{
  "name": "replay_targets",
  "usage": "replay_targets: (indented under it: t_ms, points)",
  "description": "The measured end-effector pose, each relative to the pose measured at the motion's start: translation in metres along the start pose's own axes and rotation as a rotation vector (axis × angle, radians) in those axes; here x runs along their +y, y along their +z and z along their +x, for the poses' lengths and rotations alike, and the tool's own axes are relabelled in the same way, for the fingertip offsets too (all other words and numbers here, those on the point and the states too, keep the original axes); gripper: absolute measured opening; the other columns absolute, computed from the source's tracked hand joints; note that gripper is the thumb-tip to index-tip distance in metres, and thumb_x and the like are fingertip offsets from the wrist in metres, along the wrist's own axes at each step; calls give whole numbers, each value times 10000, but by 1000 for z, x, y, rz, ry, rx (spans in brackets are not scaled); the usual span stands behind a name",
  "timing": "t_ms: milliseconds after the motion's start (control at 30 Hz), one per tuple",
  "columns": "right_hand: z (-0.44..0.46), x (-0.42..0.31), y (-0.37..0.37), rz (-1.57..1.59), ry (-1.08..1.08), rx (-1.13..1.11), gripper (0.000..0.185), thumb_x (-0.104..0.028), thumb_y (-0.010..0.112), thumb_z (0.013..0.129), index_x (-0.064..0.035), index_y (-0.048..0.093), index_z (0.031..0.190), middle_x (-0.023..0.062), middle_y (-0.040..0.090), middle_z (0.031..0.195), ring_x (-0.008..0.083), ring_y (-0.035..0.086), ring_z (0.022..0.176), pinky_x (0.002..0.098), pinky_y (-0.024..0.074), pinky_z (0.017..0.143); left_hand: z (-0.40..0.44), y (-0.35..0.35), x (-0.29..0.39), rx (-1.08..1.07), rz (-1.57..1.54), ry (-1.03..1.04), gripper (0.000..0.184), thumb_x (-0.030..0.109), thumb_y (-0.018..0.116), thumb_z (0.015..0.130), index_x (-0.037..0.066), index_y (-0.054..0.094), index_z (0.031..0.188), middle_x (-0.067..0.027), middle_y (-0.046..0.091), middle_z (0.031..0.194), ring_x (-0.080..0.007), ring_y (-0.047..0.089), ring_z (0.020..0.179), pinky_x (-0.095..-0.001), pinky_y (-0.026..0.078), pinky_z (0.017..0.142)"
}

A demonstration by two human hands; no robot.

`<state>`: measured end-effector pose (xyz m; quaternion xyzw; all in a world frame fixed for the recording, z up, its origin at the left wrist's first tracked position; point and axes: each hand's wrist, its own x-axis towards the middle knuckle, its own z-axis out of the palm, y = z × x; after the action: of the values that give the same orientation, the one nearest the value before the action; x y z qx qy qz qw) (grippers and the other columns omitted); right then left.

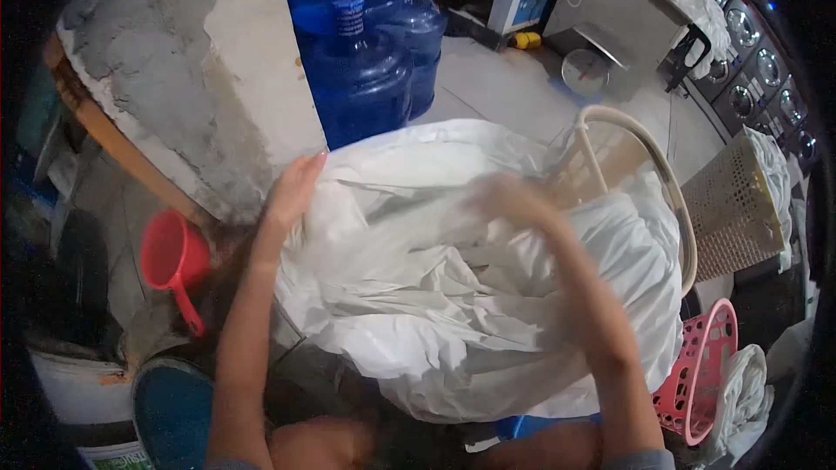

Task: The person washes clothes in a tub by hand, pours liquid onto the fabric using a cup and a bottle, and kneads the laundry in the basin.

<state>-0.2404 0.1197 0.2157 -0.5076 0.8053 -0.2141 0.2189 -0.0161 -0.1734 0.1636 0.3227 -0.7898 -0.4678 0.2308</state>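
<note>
A large heap of white cloth, like bedsheets (453, 296), bulges in front of me with its folds spread wide. At its far left edge, my left hand (298, 187) has its fingers closed on the fabric. My right hand (512, 200) is over the upper right part of the heap, smeared by motion, so its fingers cannot be made out. Behind it, to the right, a beige plastic laundry basket (610, 152) leans against the cloth, partly covered by it. Whatever holds the heap underneath is mostly hidden.
Blue water jugs (357, 78) stand behind a rough concrete pillar (165, 61). A red dipper (174, 252) is at the left, above a teal-lidded bucket (174, 409). At the right are a pink basket (701, 374), a tall beige hamper (731, 209) and front-loading machines (744, 26).
</note>
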Motion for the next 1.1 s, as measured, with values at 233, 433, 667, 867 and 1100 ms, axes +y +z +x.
replay_targets:
  t_ms: [233, 433, 667, 867, 1100]
  points:
    - [-92, 67, -106, 177, 405, 1060, 266, -196, 603, 818, -43, 639, 1032, 101, 611, 839, 177, 575, 634, 314, 453, 499, -6, -13, -62, 142, 427, 192, 382, 265, 672, 826, -11, 619, 1084, -222, 624, 1040, -373, 586, 984, -421, 453, 859]
    - [-55, 21, -52, -788, 207, 749, 552, -114, 706, 677, -99, 560, 1209, 200, 540, 1190, 376, 512, 1097, 467, 455, 879, -21, 35, 15, -130, 738, 303, 891, 178, 815, 645, 156, 369, 1417, -239, 223, 1483, -446, 354, 1283, -452, 390, 999]
    - [16, -32, 73, -213, -12, -32, 601, -426, 728, 753, -45, 572, 1191, 225, 635, 977, 366, 618, 889, 447, 473, 782, 5, 87, -9, -471, 240, 55, 906, 338, 728, 715, 77, 267, 1450, -261, 452, 1365, -387, 462, 1245, -389, 387, 1020]
    - [-22, 1, -62, -15, 542, 389, 416, -331, 753, 750, 8, 673, 978, 102, 659, 802, 170, 629, 701, 279, 490, 600, -11, -27, -30, -399, 179, 7, 392, 287, 665, 788, -31, 654, 1017, -128, 689, 877, -234, 643, 810, -357, 491, 724]
    - [22, 95, -74, -165, 322, 828, 456, -299, 694, 800, -138, 524, 1192, 243, 650, 884, 349, 651, 853, 420, 490, 740, -18, -33, -12, 46, 714, 206, 452, 141, 609, 790, 82, 539, 1232, -247, 574, 1148, -379, 590, 1014, -427, 484, 856]
